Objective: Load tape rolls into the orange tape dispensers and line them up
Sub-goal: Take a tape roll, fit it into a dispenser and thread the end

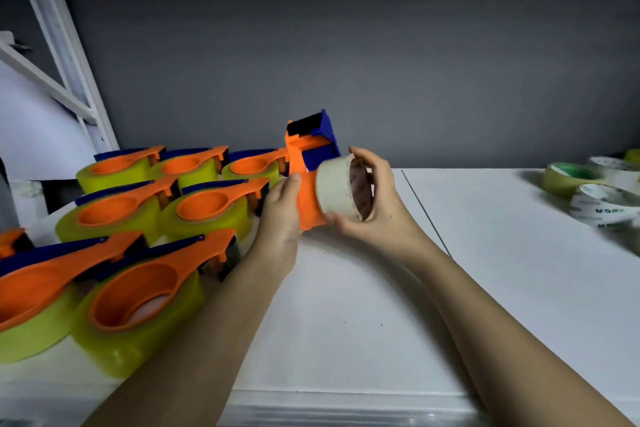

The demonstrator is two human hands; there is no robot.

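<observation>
1. Two bare forearms reached forward from the bottom edge of the view over a white worktop [346, 305], meeting near its middle.
2. The left hand [280, 215] was raised with its wrist bent upward, fingers curled round the back of an orange tape dispenser [304, 177] and its thumb tip lying on the orange body.
3. The dispenser was held above the worktop, upright, with its blue and black cutter end pointing up and away toward the grey wall [346, 45].
4. The right hand [377, 204] gripped a pale tape roll [334, 187], fingers arched over the top of the roll and thumb underneath, the open brown core facing right.
5. The roll was pressed sideways against the orange body of the held dispenser.
6. To the left, loaded dispensers [194, 204] with yellow-green tape lay flat in rows, close together, their orange handles pointing right and away.
7. At the far right of the worktop lay spare tape rolls [599, 204], well apart from the hands and blurred.
</observation>
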